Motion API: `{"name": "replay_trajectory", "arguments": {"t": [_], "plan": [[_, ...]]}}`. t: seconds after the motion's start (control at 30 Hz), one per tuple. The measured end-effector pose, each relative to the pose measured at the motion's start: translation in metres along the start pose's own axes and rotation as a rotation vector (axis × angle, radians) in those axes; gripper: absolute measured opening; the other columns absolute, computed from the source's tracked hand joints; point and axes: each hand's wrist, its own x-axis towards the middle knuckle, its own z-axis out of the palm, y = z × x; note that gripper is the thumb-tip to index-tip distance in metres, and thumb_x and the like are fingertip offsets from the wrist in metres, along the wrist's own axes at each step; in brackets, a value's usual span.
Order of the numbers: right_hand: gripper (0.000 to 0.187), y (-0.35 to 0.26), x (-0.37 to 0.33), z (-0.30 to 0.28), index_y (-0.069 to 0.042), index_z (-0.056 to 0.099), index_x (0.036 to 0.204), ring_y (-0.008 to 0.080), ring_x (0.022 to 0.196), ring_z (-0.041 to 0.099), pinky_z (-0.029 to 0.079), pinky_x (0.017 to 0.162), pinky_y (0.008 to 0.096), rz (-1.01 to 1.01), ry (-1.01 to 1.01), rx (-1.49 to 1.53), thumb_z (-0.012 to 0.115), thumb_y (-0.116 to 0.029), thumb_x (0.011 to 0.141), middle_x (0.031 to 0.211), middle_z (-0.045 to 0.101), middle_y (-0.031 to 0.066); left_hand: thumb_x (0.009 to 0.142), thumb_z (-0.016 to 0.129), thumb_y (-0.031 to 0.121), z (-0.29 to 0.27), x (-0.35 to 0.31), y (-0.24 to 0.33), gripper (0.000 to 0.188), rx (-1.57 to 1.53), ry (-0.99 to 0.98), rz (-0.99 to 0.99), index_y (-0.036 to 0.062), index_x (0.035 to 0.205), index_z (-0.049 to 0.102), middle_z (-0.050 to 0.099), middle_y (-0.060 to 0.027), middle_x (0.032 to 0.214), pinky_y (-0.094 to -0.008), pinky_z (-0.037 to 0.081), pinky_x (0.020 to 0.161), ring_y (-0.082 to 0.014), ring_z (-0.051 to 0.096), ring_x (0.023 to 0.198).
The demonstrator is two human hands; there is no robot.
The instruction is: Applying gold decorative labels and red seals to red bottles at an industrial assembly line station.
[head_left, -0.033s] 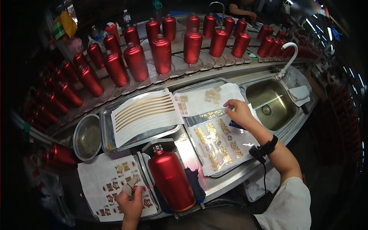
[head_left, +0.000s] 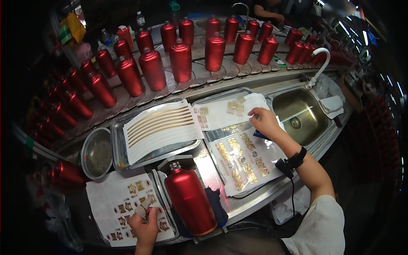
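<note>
My left hand (head_left: 144,223) is over a white sheet (head_left: 100,195) of gold character decals at the lower left. A pale covering wraps its forefinger, which stretches onto the decals; the thumb stands apart. Curled fingers of my right hand (head_left: 265,123) hang above the right tray's sheets, with a dark blue flat piece (head_left: 260,135) showing under the palm. Most of that piece is hidden. Beneath lies a clear-backed sheet of gold ornate decals (head_left: 242,163). Between my hands a glossy red bottle (head_left: 190,199) leans on a dark blue cloth (head_left: 219,206), its neck pointing away.
A tray (head_left: 120,159) carries a sheet with gold strips (head_left: 159,123), beside a metal bowl (head_left: 97,153). Rows of red bottles (head_left: 180,61) stand on a curved conveyor (head_left: 195,80). A sink (head_left: 297,112) with white faucet (head_left: 321,63) is at right. Another person's hand (head_left: 278,17) shows far back.
The red bottles on the conveyor have shifted very slightly to the right. Both my hands stay in nearly the same place.
</note>
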Motion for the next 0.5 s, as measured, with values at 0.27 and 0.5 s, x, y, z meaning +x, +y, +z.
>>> {"name": "replay_trajectory", "arguments": {"t": [0.27,0.5], "plan": [[0.032,0.028,0.088,0.027,-0.010,0.071,0.107,0.0398,0.096,0.063,0.050,0.084,0.0467,0.046,0.075,-0.332,0.063,-0.018,0.077,0.104,0.064,0.0215,0.089,0.062,-0.002,-0.011,-0.005,-0.014,0.029,-0.013,0.016,-0.063,-0.0053,0.118,0.064,0.069,-0.0069,0.084,-0.0258,0.054,0.074,-0.0114,0.066,0.078],[0.028,0.033,0.116,0.049,-0.011,0.072,0.102,0.0405,0.096,0.064,0.052,0.085,0.0466,0.053,0.070,-0.398,0.065,-0.017,0.076,0.110,0.062,0.0218,0.091,0.061,0.000,-0.011,-0.006,-0.011,0.028,-0.095,0.068,-0.186,-0.0060,0.118,0.063,0.069,-0.0073,0.084,-0.0248,0.052,0.074,-0.0114,0.065,0.077]]}}
